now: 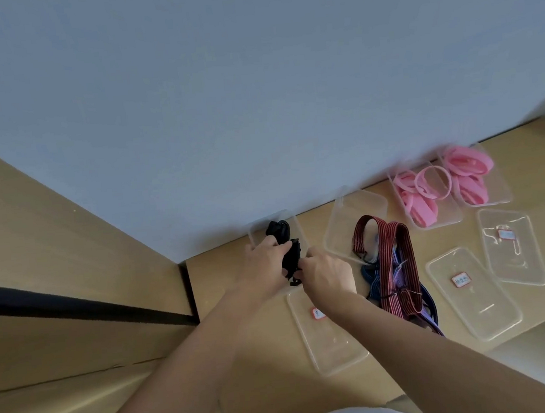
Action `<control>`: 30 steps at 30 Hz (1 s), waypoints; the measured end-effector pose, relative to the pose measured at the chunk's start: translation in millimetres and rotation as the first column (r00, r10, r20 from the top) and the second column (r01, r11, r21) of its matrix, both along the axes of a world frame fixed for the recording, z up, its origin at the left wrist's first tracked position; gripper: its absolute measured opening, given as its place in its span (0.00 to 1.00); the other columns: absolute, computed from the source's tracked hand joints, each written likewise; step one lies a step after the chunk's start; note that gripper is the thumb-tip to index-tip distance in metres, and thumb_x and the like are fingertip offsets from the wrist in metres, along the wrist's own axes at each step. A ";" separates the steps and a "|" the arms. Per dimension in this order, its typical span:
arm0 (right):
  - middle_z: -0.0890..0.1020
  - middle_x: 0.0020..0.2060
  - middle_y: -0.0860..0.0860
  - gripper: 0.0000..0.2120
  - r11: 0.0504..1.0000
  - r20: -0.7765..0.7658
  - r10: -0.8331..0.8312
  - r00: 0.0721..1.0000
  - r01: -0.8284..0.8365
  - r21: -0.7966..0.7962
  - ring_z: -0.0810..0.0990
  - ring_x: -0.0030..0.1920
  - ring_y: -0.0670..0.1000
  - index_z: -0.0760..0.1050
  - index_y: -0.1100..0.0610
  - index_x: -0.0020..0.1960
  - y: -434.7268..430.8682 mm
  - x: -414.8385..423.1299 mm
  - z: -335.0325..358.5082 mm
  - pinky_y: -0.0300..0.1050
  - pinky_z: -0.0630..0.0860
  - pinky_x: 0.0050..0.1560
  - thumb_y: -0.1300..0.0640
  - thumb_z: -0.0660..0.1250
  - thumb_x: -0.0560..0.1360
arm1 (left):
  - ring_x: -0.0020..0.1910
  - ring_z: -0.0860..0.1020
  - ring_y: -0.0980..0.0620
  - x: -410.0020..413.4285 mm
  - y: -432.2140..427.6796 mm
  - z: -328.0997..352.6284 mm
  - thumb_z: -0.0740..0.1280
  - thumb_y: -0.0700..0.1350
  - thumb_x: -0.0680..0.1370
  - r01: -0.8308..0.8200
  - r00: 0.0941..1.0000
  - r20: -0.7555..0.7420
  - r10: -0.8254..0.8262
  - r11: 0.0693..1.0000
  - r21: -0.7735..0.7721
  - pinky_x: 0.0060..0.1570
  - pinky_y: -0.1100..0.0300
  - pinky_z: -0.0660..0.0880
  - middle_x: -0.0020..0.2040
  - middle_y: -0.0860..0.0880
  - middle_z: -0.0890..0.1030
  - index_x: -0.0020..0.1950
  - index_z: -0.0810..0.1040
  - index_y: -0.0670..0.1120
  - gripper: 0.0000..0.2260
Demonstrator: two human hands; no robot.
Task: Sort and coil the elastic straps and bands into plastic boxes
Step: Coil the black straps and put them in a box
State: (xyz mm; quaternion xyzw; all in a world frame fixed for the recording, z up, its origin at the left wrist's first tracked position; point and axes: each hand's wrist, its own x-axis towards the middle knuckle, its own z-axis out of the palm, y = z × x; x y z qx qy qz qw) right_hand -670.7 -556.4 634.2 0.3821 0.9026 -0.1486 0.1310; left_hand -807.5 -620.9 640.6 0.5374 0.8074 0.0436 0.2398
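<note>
My left hand (pixel 264 267) and my right hand (pixel 326 274) both grip a bunched black elastic strap (pixel 291 256) just in front of a clear plastic box (pixel 294 224) by the wall. More black strap (pixel 278 230) lies inside that box. To the right stands an empty-looking clear box (pixel 343 229), with red-striped straps (pixel 399 260) and blue-striped straps (pixel 376 279) heaped over its front edge. Two clear boxes at the back right hold pink bands (pixel 423 192) and wider pink bands (pixel 467 174).
Three clear lids with red-edged labels lie flat on the wooden tabletop: a near lid (pixel 330 340), a middle lid (pixel 472 293) and a far lid (pixel 511 246). A blue-grey wall (pixel 255 108) runs behind the boxes. Wooden furniture (pixel 37 262) stands to the left.
</note>
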 end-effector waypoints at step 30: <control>0.74 0.68 0.59 0.19 0.988 -0.215 0.013 0.977 0.021 0.155 0.71 0.68 0.58 0.74 0.63 0.66 37.7 36.0 49.3 0.50 0.69 0.69 0.51 0.57 0.83 | 0.80 0.58 0.45 35.0 2.8 19.7 0.61 0.58 0.83 0.015 0.960 -0.280 0.012 0.996 0.093 0.75 0.47 0.53 0.80 0.47 0.63 0.80 0.64 0.47 0.28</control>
